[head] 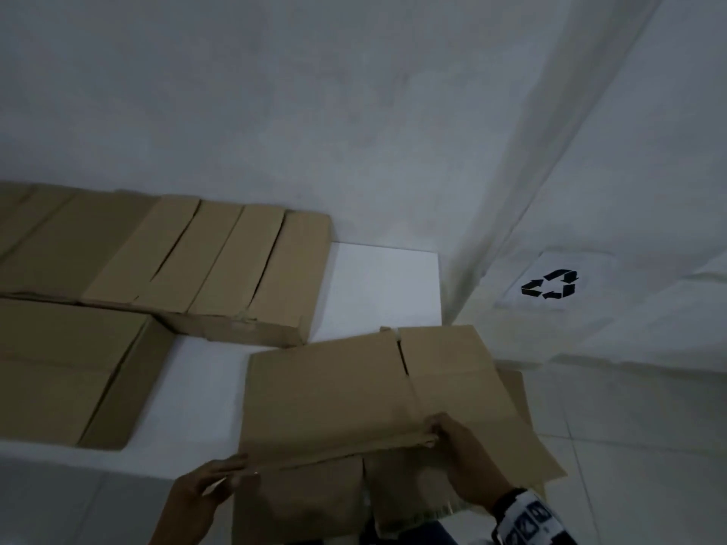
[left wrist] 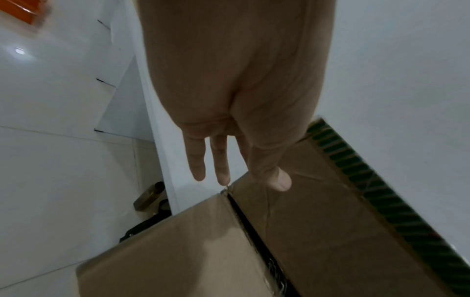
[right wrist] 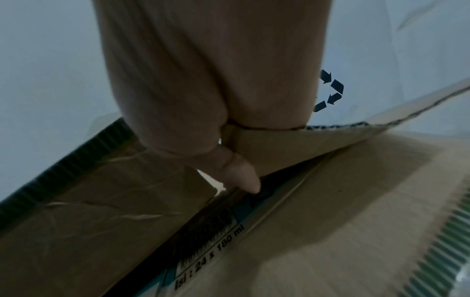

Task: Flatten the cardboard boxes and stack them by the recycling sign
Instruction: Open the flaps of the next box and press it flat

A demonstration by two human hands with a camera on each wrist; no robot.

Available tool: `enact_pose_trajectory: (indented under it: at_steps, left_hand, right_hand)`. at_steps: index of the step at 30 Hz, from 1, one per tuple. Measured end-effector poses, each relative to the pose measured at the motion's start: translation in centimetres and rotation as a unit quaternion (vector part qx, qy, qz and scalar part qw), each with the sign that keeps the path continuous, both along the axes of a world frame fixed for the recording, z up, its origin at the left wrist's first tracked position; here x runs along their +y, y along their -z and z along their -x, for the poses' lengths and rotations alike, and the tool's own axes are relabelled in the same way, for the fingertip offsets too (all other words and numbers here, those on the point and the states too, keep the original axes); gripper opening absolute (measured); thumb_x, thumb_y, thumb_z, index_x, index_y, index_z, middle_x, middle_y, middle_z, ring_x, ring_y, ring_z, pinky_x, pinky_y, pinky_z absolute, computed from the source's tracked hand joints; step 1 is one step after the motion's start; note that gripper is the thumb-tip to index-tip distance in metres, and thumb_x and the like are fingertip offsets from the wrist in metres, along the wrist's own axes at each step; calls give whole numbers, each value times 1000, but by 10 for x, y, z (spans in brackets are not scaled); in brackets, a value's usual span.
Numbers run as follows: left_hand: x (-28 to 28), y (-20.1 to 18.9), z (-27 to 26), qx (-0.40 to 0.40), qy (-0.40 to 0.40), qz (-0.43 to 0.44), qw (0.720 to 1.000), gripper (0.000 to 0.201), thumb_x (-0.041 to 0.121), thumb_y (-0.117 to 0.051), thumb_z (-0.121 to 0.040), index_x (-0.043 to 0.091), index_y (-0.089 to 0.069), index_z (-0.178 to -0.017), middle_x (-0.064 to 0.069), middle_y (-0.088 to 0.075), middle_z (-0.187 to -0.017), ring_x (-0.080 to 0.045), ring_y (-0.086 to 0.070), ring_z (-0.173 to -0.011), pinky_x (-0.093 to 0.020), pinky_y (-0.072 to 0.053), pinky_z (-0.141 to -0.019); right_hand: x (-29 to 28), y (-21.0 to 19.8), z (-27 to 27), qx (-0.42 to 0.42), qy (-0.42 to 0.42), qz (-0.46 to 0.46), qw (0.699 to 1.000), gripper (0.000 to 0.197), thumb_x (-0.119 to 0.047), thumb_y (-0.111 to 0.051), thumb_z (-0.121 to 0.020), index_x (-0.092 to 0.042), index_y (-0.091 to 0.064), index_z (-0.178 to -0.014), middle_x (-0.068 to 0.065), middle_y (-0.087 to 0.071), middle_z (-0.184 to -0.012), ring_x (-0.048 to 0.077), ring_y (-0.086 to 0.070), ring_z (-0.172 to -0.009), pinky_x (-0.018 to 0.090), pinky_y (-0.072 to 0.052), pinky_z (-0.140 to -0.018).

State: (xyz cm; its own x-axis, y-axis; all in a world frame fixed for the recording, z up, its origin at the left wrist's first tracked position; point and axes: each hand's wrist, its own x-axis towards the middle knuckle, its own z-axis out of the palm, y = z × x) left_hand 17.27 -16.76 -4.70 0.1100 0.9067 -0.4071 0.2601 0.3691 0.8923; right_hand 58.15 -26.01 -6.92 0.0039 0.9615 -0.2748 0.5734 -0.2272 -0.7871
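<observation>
- Flattened cardboard box (head: 334, 391) is held low over the floor, its fold ridge running hand to hand.
- On that ridge the right hand (head: 464, 454) pinches and the left hand (head: 204, 493) steadies with straight fingers.
- Ahead-right, nearer the right hand, is the recycling sign (head: 550, 284).

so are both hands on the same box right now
Yes, in the head view the left hand touches and the right hand grips the near folded edge of the one flattened box.
</observation>
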Motion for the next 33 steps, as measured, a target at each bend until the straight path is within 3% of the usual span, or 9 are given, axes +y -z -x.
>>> enact_pose_trajectory:
  at_steps: [2, 3, 6, 11, 13, 17, 21, 26, 33]
  left_hand:
    - [4, 9, 10, 20, 27, 32, 999, 30, 48, -87, -57, 23, -80, -72, -4, -77, -94, 6, -68, -87, -12, -55, -73]
    - [9, 13, 13, 22, 51, 21, 998, 12, 31, -87, -65, 25, -80, -72, -3, -77, -94, 10, -67, -86, -9, -54, -71]
    - [19, 37, 28, 69, 130, 12, 989, 46, -11, -70, -78, 34, -77, -75, 10, -74, -90, 17, -63, -82, -3, -49, -68]
    - [28, 63, 53, 76, 252, 2, 965, 81, -22, -48, -87, 55, -73, -83, 41, -64, -97, 22, -56, -96, -9, -44, -95]
    - [37, 73, 62, 98, 316, -11, 943, 103, -28, -36, -80, 72, -60, -87, 49, -55, -108, 25, -47, -109, -4, -32, -102]
    - [58, 73, 62, 202, 454, 1, 868, 103, -16, -33, -83, 87, -39, -88, 23, -41, -131, -4, -36, -126, -2, -22, -97]
    - [71, 61, 32, 277, 429, -16, 860, 42, 15, -52, -95, 37, -51, -130, 2, -51, -141, -16, -51, -125, -17, -38, -102]
    - [92, 68, -17, 334, 385, -82, 857, 99, 49, -71, -78, 30, -10, -153, -1, -10, -161, -22, -13, -147, -38, -17, -118]
    - [87, 93, -61, 439, 380, -15, 814, 140, 78, -67, -56, 25, 24, -148, -8, 36, -153, -32, 31, -142, -55, 12, -115]
  right_hand:
    - [6, 9, 13, -8, -10, 0, 1000, 57, -11, -38, -73, -60, -42, -101, -4, -55, -107, 22, -52, -98, 40, -35, -70]
    - [8, 13, 18, -16, -12, 6, 1000, 64, -7, -36, -71, -63, -41, -101, -3, -54, -108, 19, -50, -101, 36, -42, -83]
    - [9, 27, 32, -56, -36, 64, 996, 71, -5, -37, -72, -67, -43, -105, 6, -50, -127, 26, -48, -122, 42, -42, -100]
    - [-3, 57, 38, -92, -49, 132, 986, 59, -43, -60, -80, -71, -34, -125, 3, -36, -143, 20, -35, -135, 41, -31, -114]
    - [-4, 36, 47, -128, -76, 171, 974, 62, -30, -52, -87, -56, -25, -137, 2, -23, -150, 22, -23, -142, 45, -24, -117]
    - [-8, 12, 60, -203, -110, 222, 947, 70, -10, -53, -94, -33, -19, -150, -1, -9, -158, 21, -12, -146, 35, -18, -118]
    - [8, 5, 63, -158, -98, 220, 958, 61, -16, -47, -92, -51, -31, -140, 12, -23, -156, 29, -24, -144, 35, -21, -118]
    - [54, 13, 79, -167, -72, 183, 966, 57, -6, -41, -92, -8, -28, -147, 12, -27, -154, 27, -25, -143, 29, -20, -117]
    - [113, 40, 148, -188, -127, 119, 967, 71, -43, -28, -87, -12, -26, -151, 11, -20, -158, 30, -20, -145, 42, -19, -119]
